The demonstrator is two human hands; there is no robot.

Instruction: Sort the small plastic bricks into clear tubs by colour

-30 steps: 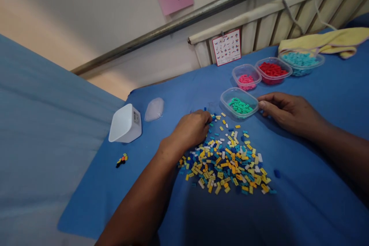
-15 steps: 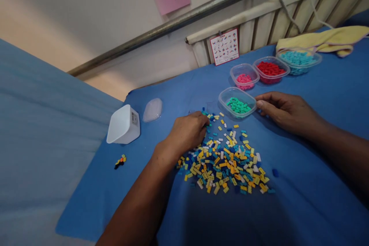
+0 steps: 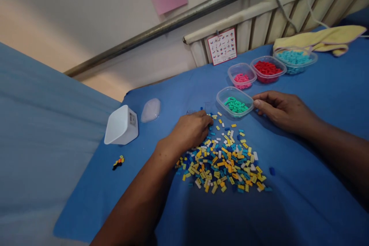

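Observation:
My left hand (image 3: 194, 127) rests at the far left edge of a loose pile of small building bricks (image 3: 226, 165) in yellow, white, teal and blue. Its fingers are curled down together among the bricks, and what lies under the fingertips is hidden. My right hand (image 3: 281, 110) pinches the right rim of a clear plastic container (image 3: 220, 102) between thumb and fingers. Green bricks (image 3: 236, 105) cover part of that container's bottom, and it stands flat on the blue cloth just beyond the pile.
Behind stand clear containers of pink bricks (image 3: 242, 80), red bricks (image 3: 267, 68) and light-blue bricks (image 3: 293, 57), beside a yellow cloth (image 3: 319, 39). At left are a white box (image 3: 121, 126), a clear lid (image 3: 151, 110) and a small coloured brick cluster (image 3: 118, 162). A picture card (image 3: 222, 47) leans at the back.
My left hand has shifted slightly right along the pile's far edge, its fingertips now over bricks that showed before. My right hand stays on the container rim. The view has moved slightly.

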